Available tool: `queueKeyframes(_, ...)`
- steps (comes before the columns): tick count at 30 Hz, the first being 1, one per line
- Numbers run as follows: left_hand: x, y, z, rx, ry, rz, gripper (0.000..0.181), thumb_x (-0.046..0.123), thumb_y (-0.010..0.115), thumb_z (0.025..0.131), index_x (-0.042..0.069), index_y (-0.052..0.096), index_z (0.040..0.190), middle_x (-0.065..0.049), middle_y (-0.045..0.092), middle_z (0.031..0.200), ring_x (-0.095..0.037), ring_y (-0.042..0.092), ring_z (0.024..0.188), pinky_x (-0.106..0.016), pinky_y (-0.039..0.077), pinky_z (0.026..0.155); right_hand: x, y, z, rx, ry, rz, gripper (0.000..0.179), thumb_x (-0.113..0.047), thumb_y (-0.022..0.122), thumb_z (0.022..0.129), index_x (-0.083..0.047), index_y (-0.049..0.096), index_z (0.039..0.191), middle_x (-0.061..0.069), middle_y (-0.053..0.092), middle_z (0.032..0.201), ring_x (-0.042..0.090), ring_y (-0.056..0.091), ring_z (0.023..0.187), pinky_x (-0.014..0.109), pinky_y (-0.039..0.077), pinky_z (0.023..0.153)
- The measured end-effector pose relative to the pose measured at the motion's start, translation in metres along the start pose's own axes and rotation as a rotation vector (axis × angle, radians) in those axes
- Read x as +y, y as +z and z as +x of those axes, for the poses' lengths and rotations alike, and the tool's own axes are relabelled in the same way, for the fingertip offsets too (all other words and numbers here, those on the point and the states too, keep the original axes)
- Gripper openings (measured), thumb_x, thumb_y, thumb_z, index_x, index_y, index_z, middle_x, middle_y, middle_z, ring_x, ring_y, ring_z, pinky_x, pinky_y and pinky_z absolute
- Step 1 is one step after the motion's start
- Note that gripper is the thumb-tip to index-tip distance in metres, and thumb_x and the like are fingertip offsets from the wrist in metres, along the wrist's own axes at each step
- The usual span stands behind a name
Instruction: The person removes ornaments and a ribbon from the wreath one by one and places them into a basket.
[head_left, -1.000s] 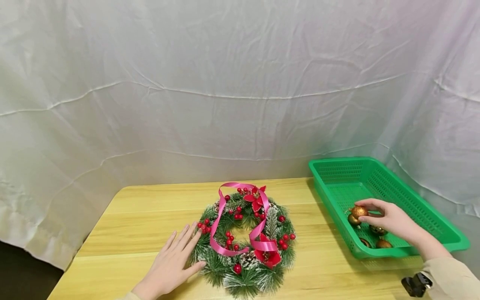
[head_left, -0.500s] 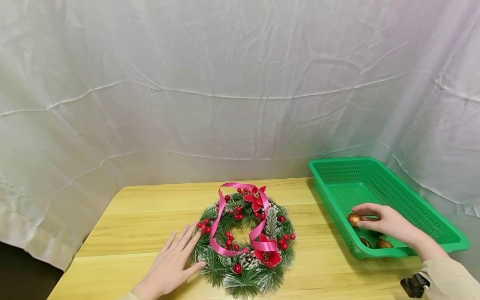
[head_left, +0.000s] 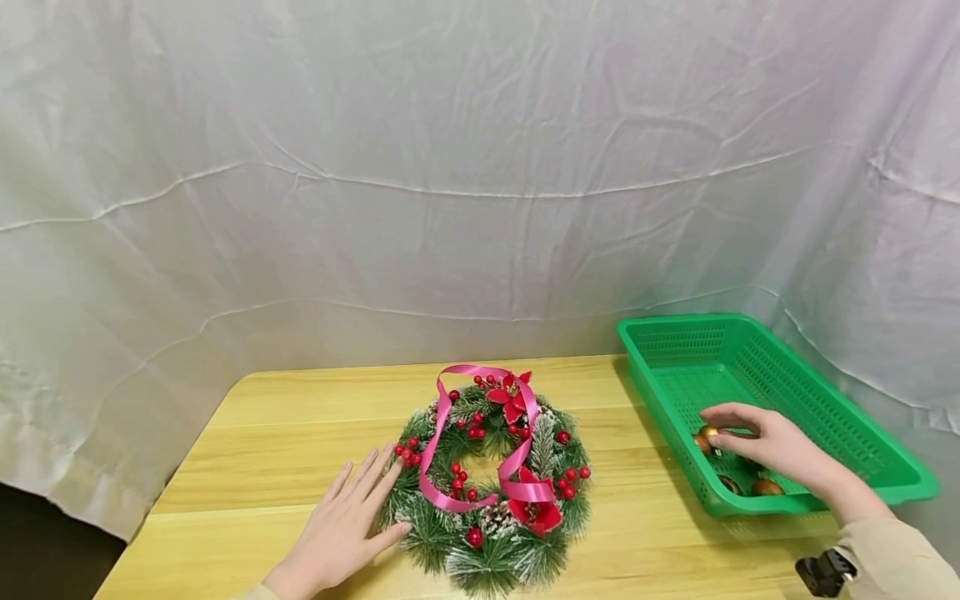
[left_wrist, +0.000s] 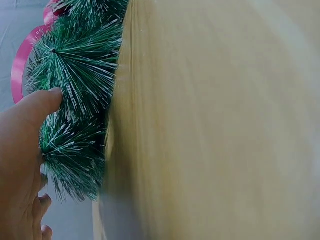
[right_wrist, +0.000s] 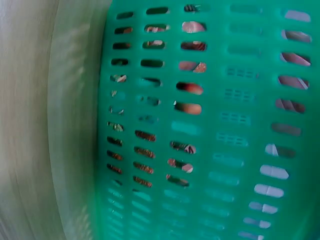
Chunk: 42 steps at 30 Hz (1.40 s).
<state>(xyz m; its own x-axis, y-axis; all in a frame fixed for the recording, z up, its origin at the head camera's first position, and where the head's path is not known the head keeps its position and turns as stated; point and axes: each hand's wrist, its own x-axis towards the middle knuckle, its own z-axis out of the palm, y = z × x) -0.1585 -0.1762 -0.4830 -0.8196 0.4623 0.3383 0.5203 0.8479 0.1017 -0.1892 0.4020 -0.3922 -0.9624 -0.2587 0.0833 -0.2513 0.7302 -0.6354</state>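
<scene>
A frosted green wreath [head_left: 423, 542] with red berries, red flowers and pinecones lies on the table. A loop of pink ribbon [head_left: 429, 467] is draped over it. My left hand [head_left: 341, 521] rests beside it with fingers straight, their tips touching its left side; in the left wrist view my thumb [left_wrist: 42, 102] meets the needles. My right hand [head_left: 772, 446] is inside the green basket [head_left: 832, 400], thumb and fingers curled about a gold bauble [head_left: 711, 432], mostly hidden. A coppery bauble [head_left: 701, 444] shows next to it.
More baubles [head_left: 767, 487] lie at the basket's near end. In the right wrist view, the slotted basket wall lets bits of baubles and fingers show through. A pale curtain [head_left: 480, 250] hangs behind the table [head_left: 270, 442].
My right hand has lowered into the basket with the bauble and shifted slightly left. The baubles beneath it look rearranged. My left hand and the wreath have stayed still.
</scene>
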Motion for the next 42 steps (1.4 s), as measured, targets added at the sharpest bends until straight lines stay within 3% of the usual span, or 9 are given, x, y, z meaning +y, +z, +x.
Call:
queueKeyframes(7,-0.003,-0.007,0.002,-0.040,-0.012,-0.024,0.084,0.067,0.045,0.089,0.015,0.025,0.152,-0.001,0.012,0.158,-0.024,0.016,0.144,-0.039,-0.001,0.117,-0.019,0.004,0.002,0.032,-0.003,-0.024,0.043,-0.034,0.054,0.098,-0.017,0.050,0.137,0.008,0.054,0.134,-0.007,0.052,0.106,0.025,0.050,0.080)
queueKeyframes(15,-0.008,-0.022,0.007,-0.042,-0.029,-0.029,0.088,0.065,0.048,0.089,0.017,0.015,0.154,-0.003,0.013,0.158,-0.022,0.013,0.144,-0.040,0.001,0.117,-0.053,0.015,0.009,0.015,-0.100,0.072,0.045,-0.026,0.054,0.099,-0.013,0.045,0.141,0.008,0.050,0.138,0.012,0.056,0.116,0.022,0.051,0.083)
queueKeyframes(19,-0.009,-0.025,0.007,-0.061,-0.038,-0.019,0.088,0.067,0.046,0.089,0.018,0.013,0.155,-0.002,0.011,0.159,-0.021,0.011,0.144,-0.040,0.000,0.117,-0.069,0.023,0.018,0.010,-0.156,0.105,0.045,-0.024,0.056,0.098,-0.013,0.046,0.140,0.010,0.049,0.138,0.009,0.055,0.116,0.022,0.050,0.086)
queueKeyframes(22,-0.008,-0.025,0.006,-0.059,-0.036,-0.014,0.088,0.067,0.046,0.089,0.017,0.014,0.154,-0.002,0.011,0.159,-0.022,0.011,0.144,-0.042,0.003,0.117,-0.081,0.030,0.030,0.001,-0.180,0.145,0.046,-0.025,0.058,0.097,-0.013,0.047,0.139,0.009,0.049,0.139,0.013,0.054,0.119,0.023,0.050,0.088)
queueKeyframes(28,-0.006,-0.025,0.005,-0.061,-0.033,-0.019,0.088,0.066,0.046,0.089,0.017,0.014,0.154,-0.002,0.009,0.159,-0.022,0.011,0.144,-0.043,0.004,0.116,-0.103,0.051,0.058,-0.017,-0.217,0.240,0.047,-0.025,0.063,0.094,-0.009,0.050,0.136,0.010,0.050,0.138,0.033,0.050,0.123,0.025,0.049,0.092)
queueKeyframes(33,-0.005,-0.025,0.004,-0.055,-0.033,-0.018,0.088,0.066,0.047,0.089,0.019,0.012,0.155,-0.001,0.009,0.159,-0.021,0.010,0.144,-0.042,0.003,0.117,-0.118,0.073,0.083,0.003,-0.262,0.308,0.047,-0.023,0.067,0.091,-0.005,0.053,0.133,0.012,0.053,0.134,0.033,0.052,0.122,0.032,0.049,0.093)
queueKeyframes(42,-0.005,-0.019,0.002,-0.032,-0.014,0.000,0.088,0.067,0.046,0.089,0.018,0.013,0.155,-0.002,0.010,0.159,-0.022,0.012,0.144,-0.043,0.006,0.116,-0.130,0.112,0.125,0.004,-0.396,0.337,0.039,-0.012,0.070,0.088,-0.001,0.061,0.124,0.017,0.059,0.126,0.033,0.053,0.119,0.043,0.046,0.097)
